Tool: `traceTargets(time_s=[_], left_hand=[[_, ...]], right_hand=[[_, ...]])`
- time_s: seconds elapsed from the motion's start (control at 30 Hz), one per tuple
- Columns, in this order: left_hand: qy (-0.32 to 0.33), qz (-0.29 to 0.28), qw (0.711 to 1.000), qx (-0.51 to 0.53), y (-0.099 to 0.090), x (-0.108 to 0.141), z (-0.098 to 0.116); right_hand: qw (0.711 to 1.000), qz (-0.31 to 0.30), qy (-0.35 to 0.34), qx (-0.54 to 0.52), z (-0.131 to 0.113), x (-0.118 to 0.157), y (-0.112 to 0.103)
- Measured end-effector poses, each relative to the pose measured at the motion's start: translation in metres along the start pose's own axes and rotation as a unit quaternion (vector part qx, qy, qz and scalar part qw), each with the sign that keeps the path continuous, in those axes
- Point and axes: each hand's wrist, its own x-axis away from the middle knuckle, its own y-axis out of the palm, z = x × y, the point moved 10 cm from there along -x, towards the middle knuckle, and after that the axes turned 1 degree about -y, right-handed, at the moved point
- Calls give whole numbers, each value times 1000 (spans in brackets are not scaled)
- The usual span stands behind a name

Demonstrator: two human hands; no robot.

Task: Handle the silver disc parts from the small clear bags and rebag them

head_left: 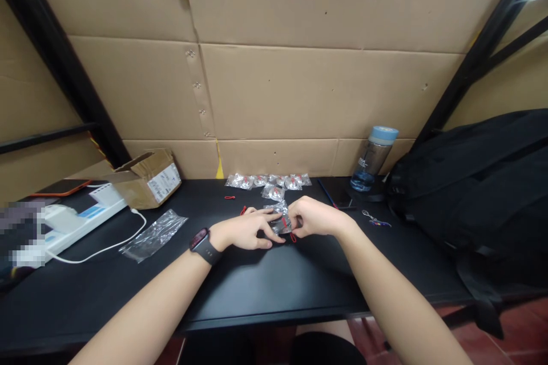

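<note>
A small clear plastic packet [281,222] with something red in it lies on the black table between my hands. My left hand [252,229], a dark watch on its wrist, rests with fingers spread over the packet's left side. At the packet's right edge, the fingers of my right hand [306,218] are curled and pressed together; what they grip is hidden. A red cord loop [293,237] shows just below them. Behind my hands lie several clear-wrapped round items with red marks [259,181], and one more such packet [274,191] sits closer.
At left are an opened cardboard box [148,179], an empty plastic bag [154,234] and a white power strip [81,225] with a cable. A bottle [372,159], a dark tablet-like object [336,194], a keychain [375,220] and a black backpack [479,194] are at right.
</note>
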Motion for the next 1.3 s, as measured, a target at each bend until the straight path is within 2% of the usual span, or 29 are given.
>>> traceTargets(time_s=[0.13, 0.3, 0.43, 0.5, 0.6, 0.7, 0.77, 0.87, 0.97, 1.03, 1.13, 1.23, 1.3], left_hand=[[-1, -18, 1000, 4, 4, 0, -2], [-7, -24, 1000, 4, 6, 0, -5], [-12, -28, 999, 11, 8, 0, -6], [-17, -23, 999, 14, 7, 0, -6], [-37, -10, 999, 20, 5, 2, -8], [-40, 3, 999, 19, 1, 4, -7], [-28, 26, 999, 10, -6, 5, -4], [1, 86, 996, 7, -21, 6, 0], [1, 163, 986, 42, -34, 5, -2], [-19, 231, 971, 59, -42, 5, -9], [-53, 308, 947, 70, -49, 6, -19], [-67, 320, 941, 84, -49, 5, -25], [-70, 326, 937, 103, -51, 8, -29]], right_hand=[[998, -47, 24, 33, 2, -4, 16], [990, 38, 101, 87, 17, -6, 0], [999, 27, 40, 24, 9, -11, 7], [998, 51, 35, 24, 9, -13, 7], [987, 121, 85, 70, 18, -14, 3], [973, 162, 129, 103, 24, -15, 2], [975, 164, 123, 90, 25, -16, 0], [990, 135, 42, 15, 20, -16, -5], [990, 124, -19, -60, 22, -9, -16], [988, 138, -23, -71, 29, -5, -22], [989, 133, -16, -68, 35, -8, -14], [989, 124, -20, -73, 33, -15, -3], [988, 138, -29, -71, 30, -18, -3]])
